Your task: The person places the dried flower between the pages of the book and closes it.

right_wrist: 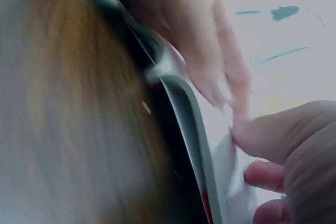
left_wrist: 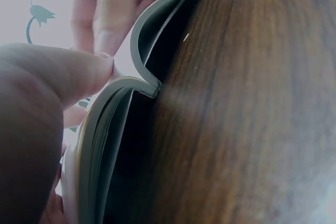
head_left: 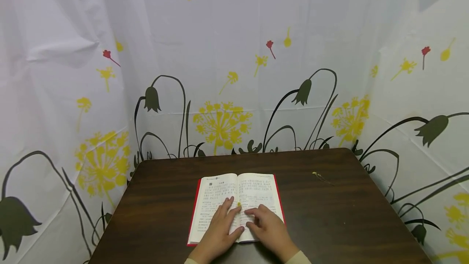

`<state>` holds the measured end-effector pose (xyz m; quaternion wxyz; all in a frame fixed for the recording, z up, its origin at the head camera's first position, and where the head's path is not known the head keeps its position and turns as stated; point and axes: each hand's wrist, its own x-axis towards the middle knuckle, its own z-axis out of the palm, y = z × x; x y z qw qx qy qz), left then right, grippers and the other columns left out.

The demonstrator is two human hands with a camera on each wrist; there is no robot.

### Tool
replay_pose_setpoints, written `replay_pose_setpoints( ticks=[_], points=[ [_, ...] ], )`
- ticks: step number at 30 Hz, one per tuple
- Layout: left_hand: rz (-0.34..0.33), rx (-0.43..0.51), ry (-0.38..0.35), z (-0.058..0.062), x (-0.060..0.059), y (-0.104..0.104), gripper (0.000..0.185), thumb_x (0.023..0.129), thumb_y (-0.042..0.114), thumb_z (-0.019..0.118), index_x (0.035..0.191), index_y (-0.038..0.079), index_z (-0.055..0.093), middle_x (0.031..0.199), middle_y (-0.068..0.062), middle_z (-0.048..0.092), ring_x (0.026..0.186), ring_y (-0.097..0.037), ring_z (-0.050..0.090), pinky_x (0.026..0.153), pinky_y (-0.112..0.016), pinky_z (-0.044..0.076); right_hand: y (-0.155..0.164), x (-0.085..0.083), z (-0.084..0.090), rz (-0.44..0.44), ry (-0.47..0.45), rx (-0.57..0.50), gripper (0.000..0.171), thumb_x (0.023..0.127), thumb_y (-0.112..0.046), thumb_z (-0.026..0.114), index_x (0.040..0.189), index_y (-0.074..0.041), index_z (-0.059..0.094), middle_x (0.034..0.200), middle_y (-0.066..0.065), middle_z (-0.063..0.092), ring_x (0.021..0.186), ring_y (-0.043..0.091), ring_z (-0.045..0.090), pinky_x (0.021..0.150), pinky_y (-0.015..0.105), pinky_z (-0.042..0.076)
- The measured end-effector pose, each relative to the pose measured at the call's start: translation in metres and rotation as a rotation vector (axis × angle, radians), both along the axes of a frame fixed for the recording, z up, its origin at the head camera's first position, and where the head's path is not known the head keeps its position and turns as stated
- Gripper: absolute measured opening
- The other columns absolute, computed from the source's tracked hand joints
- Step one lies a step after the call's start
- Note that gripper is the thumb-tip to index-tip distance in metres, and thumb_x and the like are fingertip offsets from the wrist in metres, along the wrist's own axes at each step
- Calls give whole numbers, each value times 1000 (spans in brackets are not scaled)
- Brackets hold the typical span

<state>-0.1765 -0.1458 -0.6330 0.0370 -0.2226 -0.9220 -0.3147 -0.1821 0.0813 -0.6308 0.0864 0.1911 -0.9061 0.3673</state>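
White curtain [head_left: 227, 36] printed with yellow, red and dark green plants is hung behind a dark wood-grain table [head_left: 157, 203]. In the head view, a red-covered book [head_left: 256, 194] is laid open near the table's front edge, and both of its pages are touched by the 2 hands. The left hand [head_left: 219, 226] is rested on the left page with its fingers spread and fairly straight; the right hand [head_left: 270, 226] is held over the right page, its fingers loosely bent, a gap left between index finger and thumb. A small yellow piece [head_left: 239, 204] is seen by the gutter, beside the left index fingertip, while a thin dried sprig [head_left: 322, 177] is left on the table, well apart on the right. As judged from this, the opening is done; the book has not been closed. Rows of print and a small dark square are shown, but no word or brand can be read. In the left wrist view, the thumb is placed on the page near the gutter. In the right wrist view, blurred as it is, nothing appears to be gripped.
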Motion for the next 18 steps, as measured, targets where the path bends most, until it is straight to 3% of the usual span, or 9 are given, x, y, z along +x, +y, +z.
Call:
replay_pose_setpoints(
  ticks=[2, 5, 8, 11, 16, 18],
  points=[
    [0, 1, -8, 0, 1, -1, 61, 103, 46, 72, 154, 15, 58, 176, -17, 37, 165, -45, 31, 129, -71, 29, 10, 2, 1, -15, 50, 18, 38, 86, -28, 94, 121, -24, 81, 90, -8, 60, 78, 0, 47, 68, 20, 41],
    [3, -8, -29, 0, 1, 0, 62, 103, 45, 72, 156, 17, 57, 177, -15, 35, 166, -44, 29, 131, -69, 27, 30, 2, -3, -18, 102, 24, 48, 79, -32, 98, 123, -22, 80, 107, -3, 67, 100, 9, 56, 87, 33, 45],
    [6, -20, -61, 1, 1, 1, 59, 103, 45, 71, 156, 23, 58, 179, -13, 33, 168, -42, 26, 133, -68, 24, 52, 4, -10, 23, 72, 55, 61, 78, -39, 98, 132, -21, 76, 137, 4, 68, 128, 26, 62, 104, 54, 44],
    [4, -26, -72, 1, 2, 1, 56, 103, 44, 71, 155, 27, 60, 179, -13, 32, 168, -42, 25, 133, -68, 23, 72, 9, -12, 95, -17, 85, 73, 81, -45, 95, 144, -20, 70, 158, 12, 60, 147, 40, 55, 115, 73, 37],
    [9, -31, -79, -1, 1, 1, 57, 103, 44, 71, 156, 26, 59, 179, -12, 32, 168, -41, 24, 134, -67, 22, 101, 12, -7, 214, -128, 60, 76, 87, -43, 89, 154, -18, 63, 169, 14, 50, 159, 50, 40, 122, 79, 29],
    [7, -27, -75, -2, 0, 1, 57, 103, 44, 71, 156, 27, 59, 179, -12, 32, 168, -41, 24, 134, -67, 22, 110, 10, -8, 245, -187, 15, 72, 90, -38, 88, 155, -18, 62, 172, 13, 47, 162, 51, 32, 130, 70, 26]
  ],
)
